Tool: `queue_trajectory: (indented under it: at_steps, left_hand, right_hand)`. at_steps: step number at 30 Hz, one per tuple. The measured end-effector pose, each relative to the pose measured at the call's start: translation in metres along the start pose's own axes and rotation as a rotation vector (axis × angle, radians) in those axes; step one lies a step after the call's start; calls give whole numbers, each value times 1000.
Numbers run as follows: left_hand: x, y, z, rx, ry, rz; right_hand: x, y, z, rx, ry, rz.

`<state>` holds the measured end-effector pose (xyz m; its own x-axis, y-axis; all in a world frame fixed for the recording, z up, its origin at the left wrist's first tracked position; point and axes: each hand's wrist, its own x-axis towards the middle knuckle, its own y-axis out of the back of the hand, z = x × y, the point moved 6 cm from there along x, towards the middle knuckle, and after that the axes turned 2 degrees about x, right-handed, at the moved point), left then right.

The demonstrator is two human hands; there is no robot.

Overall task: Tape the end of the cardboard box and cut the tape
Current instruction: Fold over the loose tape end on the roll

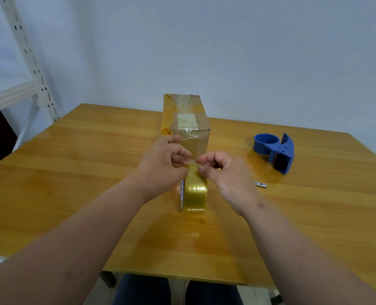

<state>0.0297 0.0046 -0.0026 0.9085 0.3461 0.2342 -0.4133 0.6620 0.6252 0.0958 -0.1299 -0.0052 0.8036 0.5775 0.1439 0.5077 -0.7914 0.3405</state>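
A long cardboard box [201, 119] lies on the wooden table [72, 164], its near end facing me, with clear tape running along its top and down the end face. A roll of yellowish tape [195, 194] stands on edge just in front of the box. My left hand [163, 166] and my right hand [224, 172] meet above the roll. Both pinch the strip of tape that leaves the roll's top. The lower part of the box's end face is hidden behind my hands.
A blue tape dispenser [275, 150] without a roll rests on the table to the right. A small metal object [260, 184] lies near my right wrist. A white metal shelf post [28, 58] stands at the back left.
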Motion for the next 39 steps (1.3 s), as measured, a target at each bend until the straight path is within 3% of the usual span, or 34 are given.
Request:
queue_trajectory:
  at_steps: [18,32,39]
  left_hand:
    - [-2,0,5,116,-22,2]
    - [-5,3,5,71,0,8]
    - [-5,3,4,9,21,0]
  right_hand:
    - [0,2,1,-34,-1,10]
    - [0,1,2,3,-1,16]
    - [2,6,-4,-217,43,74]
